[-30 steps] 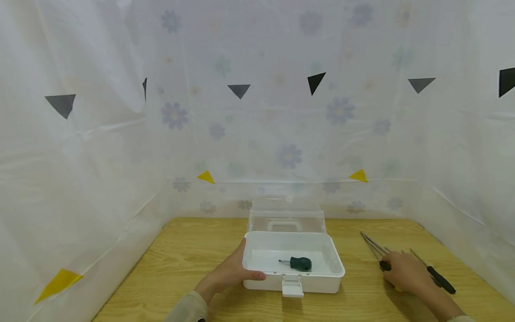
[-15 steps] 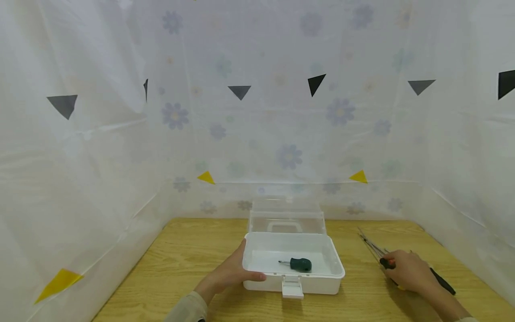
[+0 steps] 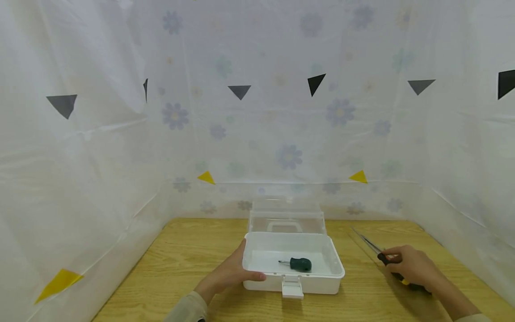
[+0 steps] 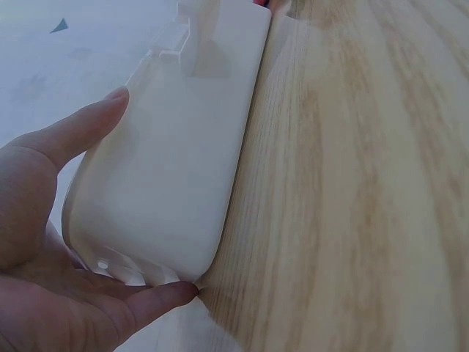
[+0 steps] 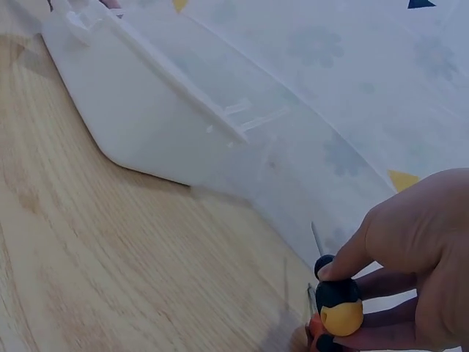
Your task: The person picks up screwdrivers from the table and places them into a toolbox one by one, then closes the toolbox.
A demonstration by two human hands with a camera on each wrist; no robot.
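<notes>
- Head view first: our left hand (image 3: 229, 275) is wrapped round the near-left corner of the white box (image 3: 293, 268), low in the middle of the frame, thumb along the front wall and fingers on the left side. The clear lid (image 3: 286, 218) stands open behind it, and a stubby green screwdriver (image 3: 299, 264) lies inside on the bottom.
- Same view, lower right: our right hand (image 3: 414, 268) has its fingers clamped on a bundle of long screwdrivers (image 3: 376, 248), shafts poking toward the upper left over the wooden table (image 3: 181, 250), well apart from the box.
- Left wrist view: thumb (image 4: 73, 139) on top and a finger (image 4: 157, 301) below, pressed against the box wall (image 4: 176, 183), fingers spread apart.
- Right wrist view: lower right, fingers (image 5: 366, 246) pinch black and orange-yellow handles (image 5: 337, 308); the box (image 5: 146, 117) sits at upper left.
</notes>
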